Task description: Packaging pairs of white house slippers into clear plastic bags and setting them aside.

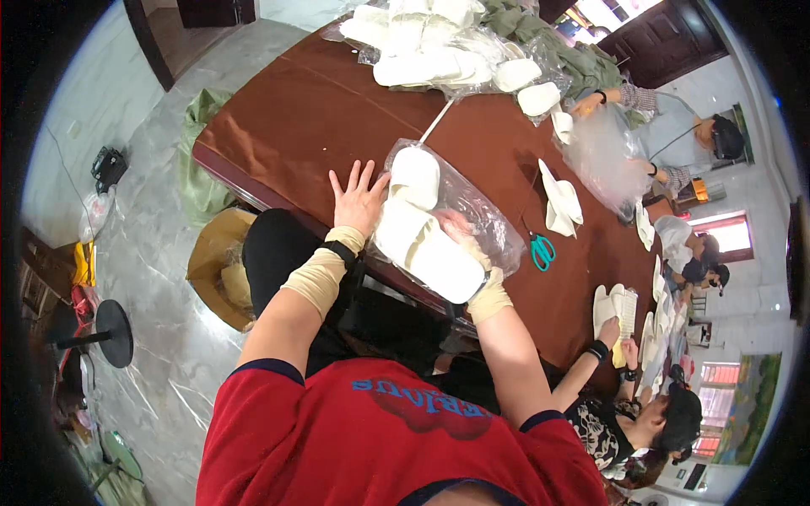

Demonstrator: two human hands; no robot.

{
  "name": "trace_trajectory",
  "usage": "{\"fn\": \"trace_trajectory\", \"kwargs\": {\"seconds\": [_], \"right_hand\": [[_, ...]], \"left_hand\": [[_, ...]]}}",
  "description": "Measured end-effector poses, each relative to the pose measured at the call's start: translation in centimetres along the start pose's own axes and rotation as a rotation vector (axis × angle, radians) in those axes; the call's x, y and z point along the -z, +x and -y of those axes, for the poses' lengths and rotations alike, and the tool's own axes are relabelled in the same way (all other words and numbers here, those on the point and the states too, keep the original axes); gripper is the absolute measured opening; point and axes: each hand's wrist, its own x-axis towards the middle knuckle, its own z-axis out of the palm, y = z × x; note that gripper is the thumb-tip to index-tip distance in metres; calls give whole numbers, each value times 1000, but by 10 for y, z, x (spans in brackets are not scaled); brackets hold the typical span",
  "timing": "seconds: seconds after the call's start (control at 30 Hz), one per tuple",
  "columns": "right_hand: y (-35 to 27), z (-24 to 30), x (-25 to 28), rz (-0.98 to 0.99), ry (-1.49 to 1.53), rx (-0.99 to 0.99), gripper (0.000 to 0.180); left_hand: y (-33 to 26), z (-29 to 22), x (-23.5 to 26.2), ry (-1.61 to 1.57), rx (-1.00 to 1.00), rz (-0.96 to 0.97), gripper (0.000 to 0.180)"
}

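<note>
Packing step, by the look of it: white flat foam slippers [419, 221] going into a clear crinkled plastic bag [485, 221] lying on the brown cloth-covered table [312, 110], at its near edge.

Left hand [358, 198]: flat on the table, fingers spread, palm down, gripping nothing; it rests just left of the bag, touching or nearly touching the bag's edge. Tan sleeve and black wristband on the forearm.

Right hand [460, 229]: inside or against the bag mouth, fingers curled about the slipper stack; partly hidden by plastic, so whether it actually clamps a slipper I cannot tell.

Judgement: the stack seems mostly in, one end jutting past the bag toward the table's edge. Next move likely needs the bag held steady while the stack is pushed home.

Containers:
- Bag in hand: several white slippers, stacked.
- Far across the table from the bag: a heap of white slippers in clear plastic wrap [430, 42].
- Right of the bag: green-handled scissors [541, 250], then loose slipper pairs. A co-worker beyond holds another clear bag [601, 152]; contents unclear.
</note>
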Motion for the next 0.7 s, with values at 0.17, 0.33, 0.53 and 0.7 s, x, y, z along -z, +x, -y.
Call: {"fn": "trace_trajectory", "kwargs": {"seconds": [0.17, 0.33, 0.53, 0.7], "right_hand": [[31, -24, -20, -155, 120, 113, 44], [12, -21, 55, 31, 139, 56, 61], [-77, 36, 60, 81, 450, -256, 77], [-75, -9, 63, 195, -87, 103, 91]], "left_hand": [[1, -2, 0, 48, -12, 10, 38], [-1, 1, -5, 10, -10, 11, 38], [-7, 11, -4, 26, 15, 10, 39], [0, -1, -2, -1, -2, 28, 39]]}}
